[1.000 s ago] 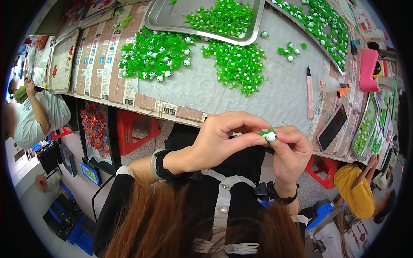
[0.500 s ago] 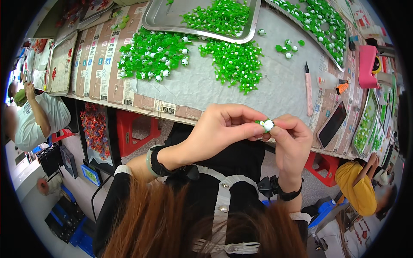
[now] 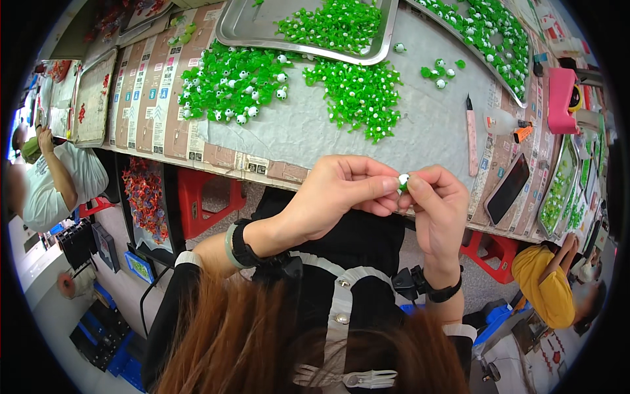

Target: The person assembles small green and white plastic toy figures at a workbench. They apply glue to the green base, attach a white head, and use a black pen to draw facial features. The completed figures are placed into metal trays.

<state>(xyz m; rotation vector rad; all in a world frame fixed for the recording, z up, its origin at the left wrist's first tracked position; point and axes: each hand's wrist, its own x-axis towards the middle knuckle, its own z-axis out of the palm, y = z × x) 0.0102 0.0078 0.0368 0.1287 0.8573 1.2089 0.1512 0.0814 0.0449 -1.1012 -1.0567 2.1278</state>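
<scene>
Between the fingertips of both hands, just past the table's front edge, is a small green-and-white plastic figure (image 3: 403, 180). My left hand (image 3: 344, 190) pinches it from the left with thumb and forefinger. From the other side my right hand (image 3: 435, 197) closes on it, and the fingers cover much of its green part. Beyond the hands lies a pile of small green pieces with white dots (image 3: 361, 98). Farther left is a heap of green pieces with white ball-shaped heads (image 3: 233, 82).
A metal tray (image 3: 375, 60) of green pieces stands at the back; another tray (image 3: 505, 85) is at the far right. A pink-handled pen-like tool (image 3: 471, 141), a phone (image 3: 506, 190) and a clear bottle (image 3: 500, 122) lie to the right. Two other people sit at either side.
The small figure has been turned and raised slightly in the fingers, showing more of its white part on top. My right hand has shifted a little left.
</scene>
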